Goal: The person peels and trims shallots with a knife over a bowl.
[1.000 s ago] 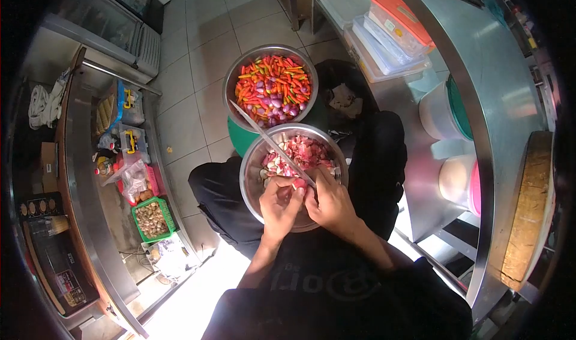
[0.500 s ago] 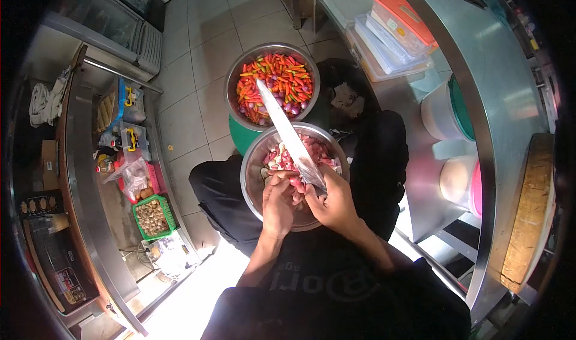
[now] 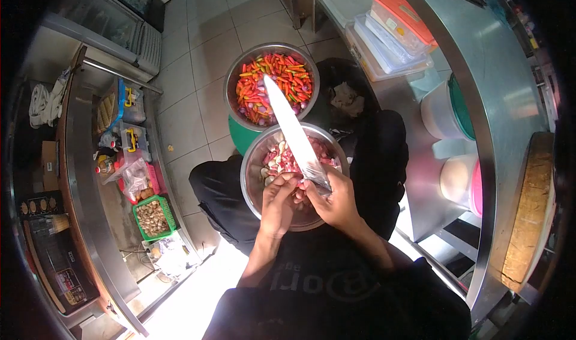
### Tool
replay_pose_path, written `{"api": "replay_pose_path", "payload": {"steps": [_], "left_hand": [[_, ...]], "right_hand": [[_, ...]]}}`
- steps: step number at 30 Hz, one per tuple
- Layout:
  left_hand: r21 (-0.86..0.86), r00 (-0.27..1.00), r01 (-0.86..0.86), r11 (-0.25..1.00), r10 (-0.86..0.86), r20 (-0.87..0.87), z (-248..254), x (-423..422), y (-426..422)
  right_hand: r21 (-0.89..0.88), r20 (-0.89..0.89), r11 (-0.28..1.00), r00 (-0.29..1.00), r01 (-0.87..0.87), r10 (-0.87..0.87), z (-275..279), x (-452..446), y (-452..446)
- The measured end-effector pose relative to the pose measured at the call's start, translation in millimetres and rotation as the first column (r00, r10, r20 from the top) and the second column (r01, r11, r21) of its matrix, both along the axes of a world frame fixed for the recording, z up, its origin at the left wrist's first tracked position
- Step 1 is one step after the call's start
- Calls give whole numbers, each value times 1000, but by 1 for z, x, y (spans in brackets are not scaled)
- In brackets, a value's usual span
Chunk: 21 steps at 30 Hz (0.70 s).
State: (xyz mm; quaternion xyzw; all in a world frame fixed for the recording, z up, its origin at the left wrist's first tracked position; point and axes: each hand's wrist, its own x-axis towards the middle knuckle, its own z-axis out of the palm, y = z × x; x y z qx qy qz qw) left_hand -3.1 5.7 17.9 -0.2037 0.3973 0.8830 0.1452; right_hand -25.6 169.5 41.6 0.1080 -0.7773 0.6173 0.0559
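The 2 forearms reach forward, converging so the hands nearly meet over the near bowl [image 3: 249, 181]. The left hand [image 3: 278, 204], its fingers curled, pinches a small pink piece [image 3: 301, 184] between the 2 hands. The right hand [image 3: 336, 201] grips a knife [image 3: 291, 130], thumb towards the piece; whether it touches is unclear. The blade slants forward and left, its tip over the chillies [image 3: 293, 79] in the far bowl [image 3: 229, 94].

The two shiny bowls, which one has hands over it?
The nearer bowl: both the left hand and right hand are over it. The farther bowl, full of chilies, has no hand over it.
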Motion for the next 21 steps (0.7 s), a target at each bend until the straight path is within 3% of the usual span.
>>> {"api": "replay_pose_path", "payload": {"steps": [2,4,6,10,12,14,21], "left_hand": [[74,1000,2,997,-2,2,-1,0,-3],[223,997,-77,972,78,3,-3,-1,-8],[145,997,-71,987,69,18,3,-2,-12],[119,1000,-26,993,27,-7,0,-1,-13],[107,1000,-29,994,28,9,1,-2,-10],[94,991,-131,987,130,20,4,-2,-3],[-55,991,-104,993,99,-89,-3,2,5]], "right_hand": [[-110,139,992,989,69,-53,6,2,0],[35,53,985,984,171,-172,-13,0,9],[18,128,973,965,229,-229,-9,-2,11],[16,193,983,964,183,-182,0,-7,15],[32,39,988,987,153,-154,-5,-6,11],[91,39,990,993,111,-114,-5,-5,12],[52,3,994,995,-99,99,10,-2,4]]}}
